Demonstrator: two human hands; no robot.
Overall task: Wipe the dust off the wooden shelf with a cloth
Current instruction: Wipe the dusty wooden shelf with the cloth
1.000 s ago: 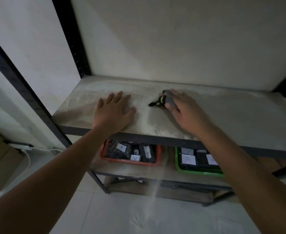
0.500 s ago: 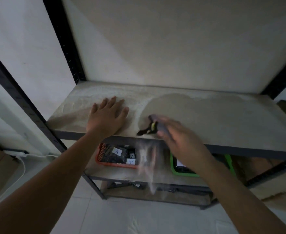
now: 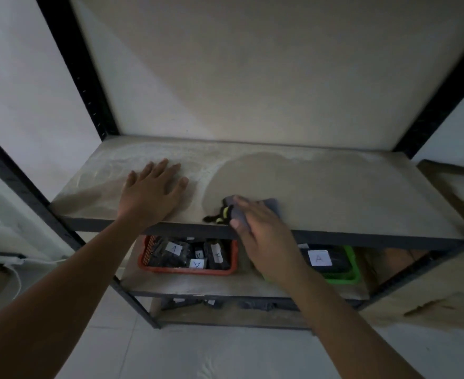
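Right hand (image 3: 263, 236) is on the cloth (image 3: 255, 207), near the front edge of the wooden shelf (image 3: 334, 192), roughly mid-width. The cloth is grey with a black and yellow-green bit sticking out to the left at the shelf lip. Right fingers (image 3: 243, 205) lie over the top of the cloth, slightly bent and pressing it down onto the board; the thumb sits at the front edge against the cloth's near side. The grey fabric shows past the fingers on the far and right sides, so most of it is under the fingers and palm. It reads as a flat press rather than a clenched grab, though the frame is motion-blurred there.

Left hand (image 3: 154, 192) is flat on the shelf left of the cloth, well apart from it, fingers straight and spread, palm down, holding nothing.

Shelf surface: a darker arc-shaped patch behind and around the cloth, with pale dusty film on the left part and along the back edge.

On the lower shelf, a red basket (image 3: 188, 270) holds dark packets tagged "A", and a green basket (image 3: 345, 272) sits to its right, partly hidden behind the right forearm.
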